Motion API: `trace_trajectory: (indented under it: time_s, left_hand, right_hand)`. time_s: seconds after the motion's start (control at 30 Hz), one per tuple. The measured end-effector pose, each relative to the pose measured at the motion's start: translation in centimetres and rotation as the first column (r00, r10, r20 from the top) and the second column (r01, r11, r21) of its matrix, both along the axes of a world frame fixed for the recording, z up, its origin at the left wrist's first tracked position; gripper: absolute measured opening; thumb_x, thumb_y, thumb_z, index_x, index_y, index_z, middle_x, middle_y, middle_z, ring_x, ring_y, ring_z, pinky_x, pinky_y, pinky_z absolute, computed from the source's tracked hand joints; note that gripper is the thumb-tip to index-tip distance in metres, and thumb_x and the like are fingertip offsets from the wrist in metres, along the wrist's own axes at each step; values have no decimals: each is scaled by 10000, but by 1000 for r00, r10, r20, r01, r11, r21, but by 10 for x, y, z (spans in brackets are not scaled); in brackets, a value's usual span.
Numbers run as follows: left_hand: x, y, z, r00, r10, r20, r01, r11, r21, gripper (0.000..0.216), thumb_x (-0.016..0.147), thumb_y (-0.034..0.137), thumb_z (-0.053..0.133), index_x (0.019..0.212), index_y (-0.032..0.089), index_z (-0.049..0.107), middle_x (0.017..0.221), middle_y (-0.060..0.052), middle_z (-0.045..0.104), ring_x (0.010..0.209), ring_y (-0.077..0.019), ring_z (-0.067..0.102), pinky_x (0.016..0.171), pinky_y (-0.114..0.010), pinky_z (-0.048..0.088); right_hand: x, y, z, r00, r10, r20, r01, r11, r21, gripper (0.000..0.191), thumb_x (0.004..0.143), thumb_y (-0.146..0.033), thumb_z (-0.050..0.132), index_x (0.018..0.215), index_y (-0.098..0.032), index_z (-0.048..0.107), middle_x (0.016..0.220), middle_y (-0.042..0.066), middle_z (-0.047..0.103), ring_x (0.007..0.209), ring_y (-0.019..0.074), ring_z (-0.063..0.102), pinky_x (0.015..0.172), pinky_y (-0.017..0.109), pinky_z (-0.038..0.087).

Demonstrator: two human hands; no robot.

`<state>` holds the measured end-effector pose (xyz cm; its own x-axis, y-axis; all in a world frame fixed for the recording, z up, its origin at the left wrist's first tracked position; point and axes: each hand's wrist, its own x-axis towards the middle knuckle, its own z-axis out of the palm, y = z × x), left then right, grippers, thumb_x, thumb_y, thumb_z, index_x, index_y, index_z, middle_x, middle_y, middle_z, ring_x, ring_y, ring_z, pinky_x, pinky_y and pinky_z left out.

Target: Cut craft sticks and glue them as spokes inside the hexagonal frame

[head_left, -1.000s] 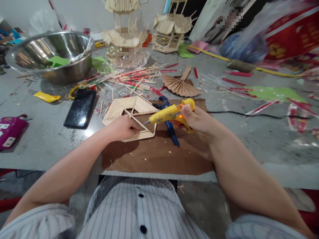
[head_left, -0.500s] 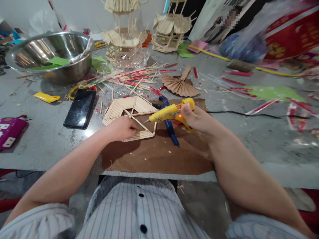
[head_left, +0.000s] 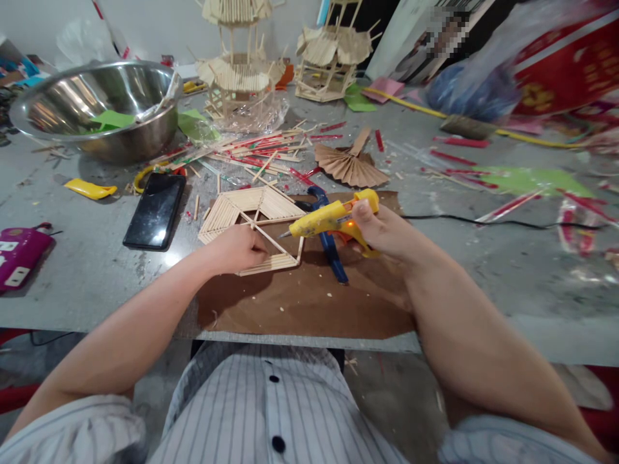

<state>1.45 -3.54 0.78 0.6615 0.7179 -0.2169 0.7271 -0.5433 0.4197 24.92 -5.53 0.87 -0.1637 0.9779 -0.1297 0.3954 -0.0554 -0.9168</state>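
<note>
A yellow hot glue gun (head_left: 316, 219) is gripped in my right hand (head_left: 380, 229), its nozzle pointing left over a six-sided frame of thin wooden sticks (head_left: 278, 205). Rows of sticks fill several of the frame's sections, while others stay open between the spokes. My left hand (head_left: 239, 248) rests on the frame's near left part with its fingers curled in and pressed together. Whatever they pinch is hidden from view. Under the frame lies a brown sheet (head_left: 309, 309). A dark blue-handled tool (head_left: 331, 254) lies on the sheet, partly beneath the glue gun.
Left of the frame are a black phone (head_left: 155, 211), a yellow cutter knife (head_left: 91, 188) and a steel bowl (head_left: 130, 138). Loose sticks (head_left: 261, 147) and a brown paper fan (head_left: 353, 166) lie beyond it. Stick towers (head_left: 236, 77) stand behind. A black cord (head_left: 454, 220) runs right.
</note>
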Motion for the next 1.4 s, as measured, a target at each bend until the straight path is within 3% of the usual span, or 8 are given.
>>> trace_trajectory:
  time_s: [0.67,0.87,1.4]
  left_hand:
    - [-1,2,2,999,-10,-34,10,1000,1,278,728,257,432,709,123,675,638,-29,620,550,-82,483,547,-208,331]
    - [-7,8,4,999,22,36,-19,996,-89,254,739,233,459,883,169,658,808,-8,664,693,-96,551,646,-200,371]
    - [-7,8,2,1000,-18,16,19,992,-123,245,711,212,461,839,163,664,808,-7,672,682,-99,560,627,-198,377]
  right_hand:
    - [-1,-2,2,1000,-10,9,10,1000,-8,676,532,-814,326,564,-168,524,443,12,495,300,54,382,285,186,259]
    - [2,0,-3,1000,1,-22,-1,1000,11,656,576,-793,321,585,-173,532,444,9,499,309,59,389,285,186,275]
    - [-1,-1,1,1000,3,-8,-3,1000,15,643,574,-786,331,564,-172,524,439,10,497,304,58,379,279,187,258]
